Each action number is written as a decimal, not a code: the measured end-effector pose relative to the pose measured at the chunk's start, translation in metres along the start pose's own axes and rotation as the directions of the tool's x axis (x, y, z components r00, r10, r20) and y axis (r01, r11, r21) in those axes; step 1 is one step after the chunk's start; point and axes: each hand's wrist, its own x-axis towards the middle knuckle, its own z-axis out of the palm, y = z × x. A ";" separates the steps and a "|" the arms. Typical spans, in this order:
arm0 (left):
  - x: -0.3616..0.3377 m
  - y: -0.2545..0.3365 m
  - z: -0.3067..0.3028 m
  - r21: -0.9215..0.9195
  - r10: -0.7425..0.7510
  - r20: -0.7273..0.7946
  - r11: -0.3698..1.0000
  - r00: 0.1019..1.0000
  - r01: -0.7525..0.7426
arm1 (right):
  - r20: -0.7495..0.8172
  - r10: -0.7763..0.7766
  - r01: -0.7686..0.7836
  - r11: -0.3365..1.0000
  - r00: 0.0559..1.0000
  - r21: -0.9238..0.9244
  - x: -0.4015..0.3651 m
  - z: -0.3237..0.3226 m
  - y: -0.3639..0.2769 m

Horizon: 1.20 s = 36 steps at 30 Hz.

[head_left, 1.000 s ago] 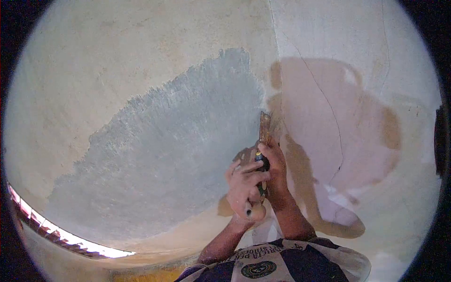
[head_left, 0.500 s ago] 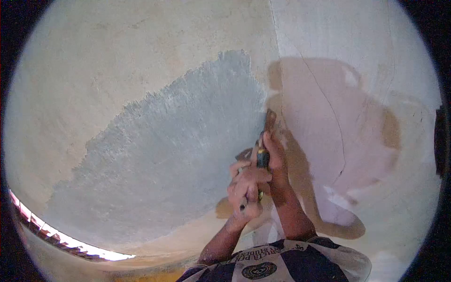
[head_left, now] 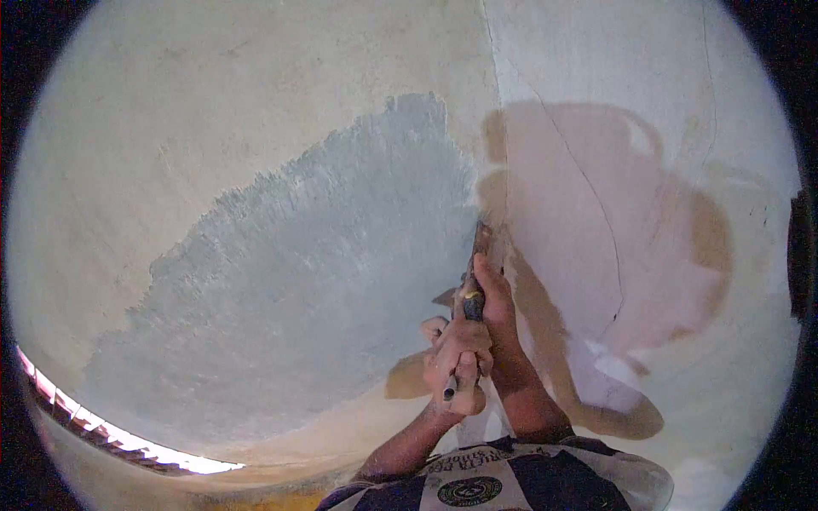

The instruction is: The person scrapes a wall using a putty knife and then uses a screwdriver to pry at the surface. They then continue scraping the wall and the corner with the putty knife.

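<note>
A long hand tool with a dark handle and a yellow band [head_left: 474,298] lies against the wall near the corner line, its narrow brownish end pointing up. My left hand [head_left: 460,362] is closed round its lower part, and a grey tube-like end sticks out below the fingers. Further up, my right hand [head_left: 494,289] is wrapped along the tool's right side, thumb pointing up; most of its fingers are hidden. Left of the tool spreads a rough-edged grey patch [head_left: 315,272] on the beige wall [head_left: 256,85].
The paler wall [head_left: 588,51] on the right has a thin curved crack and carries the shadow of my head and arms. A bright slatted opening [head_left: 128,439] is at the lower left. A dark object [head_left: 799,255] stands at the right edge.
Both hands and the tool have moved down a little along the corner. The tool's tip sits lower on the wall.
</note>
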 end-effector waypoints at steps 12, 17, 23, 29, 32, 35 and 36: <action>0.020 0.022 0.006 -0.043 -0.150 0.042 0.988 0.988 0.152 | -0.005 0.005 -0.004 0.998 1.000 0.059 0.012 0.005 -0.022; 0.009 0.017 0.013 0.083 0.045 0.054 0.995 0.998 -0.049 | 0.213 0.064 -0.074 0.997 0.975 0.037 0.002 -0.021 -0.015; -0.004 0.007 0.009 0.135 0.198 -0.007 0.971 0.980 -0.195 | 0.403 0.046 -0.014 0.997 0.914 -0.082 -0.049 -0.036 -0.009; 0.007 0.024 0.020 0.192 0.224 -0.047 0.958 0.973 -0.211 | 0.334 0.028 0.090 0.939 0.942 -0.331 -0.054 -0.039 -0.026; 0.035 0.035 0.003 0.263 0.122 0.169 0.951 0.978 -0.164 | 0.311 -0.007 0.082 0.971 0.950 -0.227 -0.050 -0.051 -0.016; 0.044 0.025 -0.010 0.320 0.072 0.389 0.924 0.918 -0.208 | 0.200 -0.049 0.085 0.980 0.979 -0.178 -0.058 -0.056 -0.010; 0.043 0.022 -0.012 0.352 0.046 0.416 0.913 0.908 -0.208 | 0.186 -0.092 0.125 0.977 0.978 -0.174 -0.061 -0.052 -0.016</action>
